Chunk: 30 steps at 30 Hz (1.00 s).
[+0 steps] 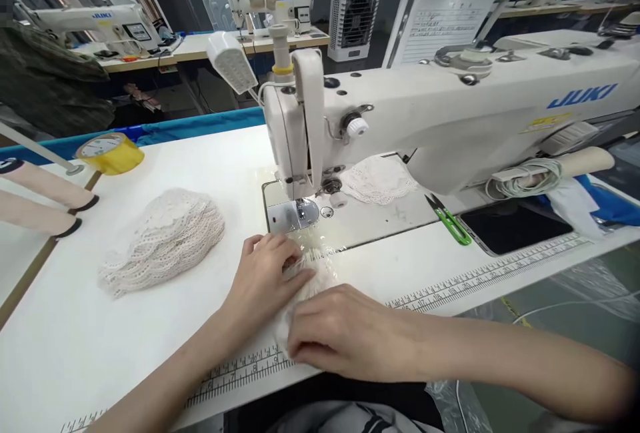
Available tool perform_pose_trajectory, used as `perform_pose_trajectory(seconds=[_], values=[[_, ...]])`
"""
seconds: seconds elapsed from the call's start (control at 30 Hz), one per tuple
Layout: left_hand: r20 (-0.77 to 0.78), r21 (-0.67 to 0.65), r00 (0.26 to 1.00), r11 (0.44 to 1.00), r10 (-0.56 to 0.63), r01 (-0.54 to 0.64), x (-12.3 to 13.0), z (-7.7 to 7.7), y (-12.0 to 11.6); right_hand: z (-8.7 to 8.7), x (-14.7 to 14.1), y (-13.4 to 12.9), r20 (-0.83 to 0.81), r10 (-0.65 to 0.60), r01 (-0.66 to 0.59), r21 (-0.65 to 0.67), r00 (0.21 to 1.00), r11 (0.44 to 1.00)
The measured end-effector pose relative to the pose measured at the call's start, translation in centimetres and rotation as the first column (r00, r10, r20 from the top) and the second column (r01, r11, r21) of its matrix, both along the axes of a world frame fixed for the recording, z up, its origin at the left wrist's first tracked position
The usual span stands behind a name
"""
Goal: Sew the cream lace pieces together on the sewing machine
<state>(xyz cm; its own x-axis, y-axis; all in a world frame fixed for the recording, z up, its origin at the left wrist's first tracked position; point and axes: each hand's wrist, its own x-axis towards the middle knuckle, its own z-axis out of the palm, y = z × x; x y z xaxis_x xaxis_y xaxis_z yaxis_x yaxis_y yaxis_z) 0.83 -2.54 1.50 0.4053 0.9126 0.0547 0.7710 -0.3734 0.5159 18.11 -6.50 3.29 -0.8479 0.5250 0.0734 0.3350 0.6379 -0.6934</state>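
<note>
In front of the needle of the sewing machine (303,209), a small piece of white lace fabric (323,274) with a gathered edge lies under my hands. My left hand (267,271) is at the fabric's left side, fingers bent and thumb reaching over it. Closer to the table's front edge, my right hand (345,333) is closed, its fingers curled on the near end of the fabric. My hands hide part of this piece. To the left sits a stack of white lace pieces (167,239). Another lace piece (380,179) lies behind the needle, beneath the machine arm.
Green thread snips (450,221) and a dark phone (515,225) lie at the right. A ruler tape (440,293) runs along the front edge. Yellow tape (113,154) and thread cones (35,203) stand at the left. Behind are other sewing machines (110,26) and an air cooler (355,19).
</note>
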Motion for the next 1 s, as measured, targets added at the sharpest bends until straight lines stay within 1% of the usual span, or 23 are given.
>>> perform_pose_trajectory(seconds=[0.03, 0.07, 0.1, 0.17, 0.2, 0.23, 0.27, 0.33, 0.4, 0.43, 0.53, 0.6, 0.67, 0.7, 0.73, 0.77, 0.8, 0.83, 0.87, 0.9, 0.93, 0.97, 1.0], values=[[0.035, -0.028, 0.999, 1.000, 0.001, 0.000, 0.0, 0.0, 0.0, 0.2, 0.1, 0.3, -0.040, 0.021, -0.024, -0.079, 0.999, 0.997], [0.083, -0.060, 0.997, 0.998, -0.003, 0.008, 0.0, 0.1, 0.0, 0.4, 0.4, 0.7, -0.081, -0.007, -0.005, -0.145, 0.997, 0.989], [0.137, -0.094, 0.991, 0.995, -0.005, 0.018, -0.1, 0.2, 0.0, 0.6, 0.8, 1.4, -0.118, -0.084, 0.061, -0.192, 0.989, 0.979], [0.231, -0.136, 0.973, 0.990, -0.001, 0.034, -0.3, 0.3, 0.2, 0.7, 1.6, 3.0, -0.171, -0.312, 0.265, -0.250, 0.935, 0.931], [0.260, -0.140, 0.966, 0.990, 0.004, 0.033, -0.4, 0.3, 0.3, 0.7, 2.0, 3.9, -0.164, -0.398, 0.352, -0.253, 0.903, 0.901], [0.278, -0.137, 0.960, 0.990, 0.014, 0.025, -0.5, 0.3, 0.4, 0.7, 2.4, 4.9, -0.115, -0.440, 0.400, -0.263, 0.890, 0.878], [0.288, -0.133, 0.957, 0.991, 0.026, 0.013, -0.6, 0.3, 0.5, 0.6, 2.7, 5.7, -0.053, -0.455, 0.423, -0.290, 0.889, 0.859], [0.300, -0.126, 0.953, 0.992, 0.040, -0.002, -0.6, 0.2, 0.6, 0.4, 3.0, 7.1, 0.043, -0.415, 0.399, -0.377, 0.909, 0.836], [0.303, -0.129, 0.952, 0.992, 0.044, -0.005, -0.6, 0.1, 0.7, 0.2, 3.0, 8.0, 0.064, -0.358, 0.348, -0.445, 0.931, 0.825], [0.305, -0.128, 0.951, 0.992, 0.046, -0.006, -0.6, 0.0, 0.8, 0.1, 3.0, 8.3, 0.059, -0.339, 0.327, -0.458, 0.939, 0.827], [0.334, -0.151, 0.941, 0.989, 0.064, -0.013, -0.8, -0.1, 0.9, -0.2, 2.8, 8.5, 0.054, -0.317, 0.305, -0.457, 0.947, 0.835], [0.388, -0.192, 0.917, 0.981, 0.094, -0.019, -0.9, 0.1, 0.9, -0.5, 2.6, 8.4, 0.031, -0.354, 0.331, -0.440, 0.935, 0.835], [0.448, -0.269, 0.887, 0.963, 0.116, 0.010, -0.9, 0.6, 0.6, -0.8, 2.5, 8.2, -0.056, -0.419, 0.368, -0.381, 0.907, 0.848], [0.468, -0.322, 0.878, 0.945, 0.102, 0.062, -0.9, 1.0, 0.4, -1.0, 2.4, 8.1, -0.113, -0.439, 0.382, -0.335, 0.891, 0.861], [0.482, -0.385, 0.873, 0.912, 0.069, 0.141, -0.9, 1.4, 0.2, -1.1, 2.4, 8.0, -0.166, -0.442, 0.385, -0.290, 0.881, 0.876], [0.494, -0.454, 0.870, 0.857, 0.014, 0.244, -0.9, 1.8, 0.0, -1.1, 2.3, 7.9, -0.204, -0.432, 0.377, -0.260, 0.878, 0.889], [0.506, -0.515, 0.861, 0.784, -0.048, 0.347, -0.9, 2.2, -0.2, -1.1, 2.3, 7.8, -0.224, -0.416, 0.358, -0.256, 0.882, 0.898], [0.526, -0.554, 0.845, 0.717, -0.092, 0.423, -0.9, 2.6, -0.3, -1.1, 2.4, 7.7, -0.232, -0.398, 0.330, -0.283, 0.887, 0.900], [0.551, -0.561, 0.829, 0.692, -0.097, 0.454, -1.0, 2.8, -0.4, -1.1, 2.4, 7.6, -0.238, -0.381, 0.293, -0.334, 0.893, 0.896], [0.572, -0.536, 0.817, 0.725, -0.064, 0.432, -1.2, 2.9, -0.3, -1.0, 2.5, 7.6, -0.257, -0.365, 0.246, -0.399, 0.895, 0.883], [0.593, -0.479, 0.805, 0.800, -0.009, 0.362, -1.4, 2.8, -0.2, -0.9, 2.5, 7.6, -0.284, -0.350, 0.189, -0.469, 0.893, 0.863], [0.607, -0.399, 0.793, 0.881, 0.047, 0.254, -1.6, 2.7, 0.0, -0.9, 2.6, 7.6, -0.316, -0.333, 0.121, -0.539, 0.888, 0.833], [0.612, -0.319, 0.787, 0.935, 0.081, 0.152, -1.7, 2.4, 0.3, -0.8, 2.6, 7.6, -0.345, -0.319, 0.050, -0.606, 0.883, 0.794]])
